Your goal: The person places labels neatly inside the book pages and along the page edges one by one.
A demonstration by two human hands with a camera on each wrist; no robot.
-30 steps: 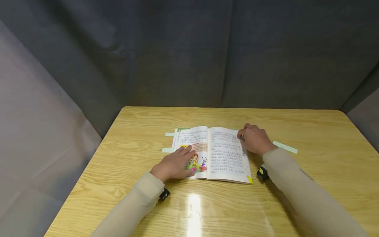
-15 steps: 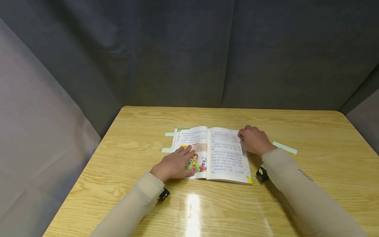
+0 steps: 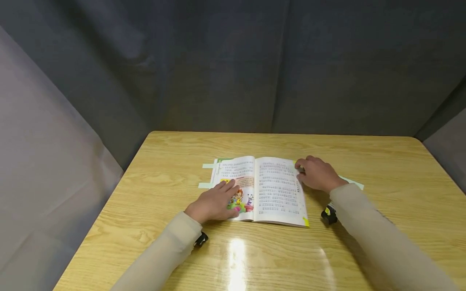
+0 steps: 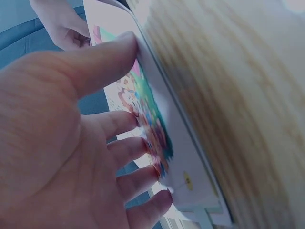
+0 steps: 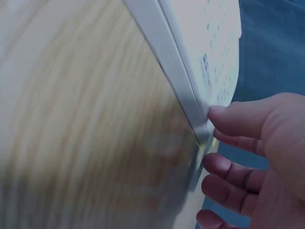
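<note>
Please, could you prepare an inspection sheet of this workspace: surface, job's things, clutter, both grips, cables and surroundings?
Surface: wood-grain table, bright reflection near the front.
Job's things: book, lying open.
Clutter: two pale strips at the book's left edge; another strip by the right sleeve.
Left grip: rests spread on the left page.
Right grip: thumb at the book's far right corner; pinching or not, cannot tell.
Cables: nothing seen.
Surroundings: dark cloth behind, pale cloth at left.

Centre: book [image 3: 278, 194] on table [image 3: 160, 178] | Lower centre: left hand [image 3: 214, 202] on left page | Right of centre: right hand [image 3: 317, 173] at upper right corner | Top: curtain [image 3: 218, 64] behind table
</note>
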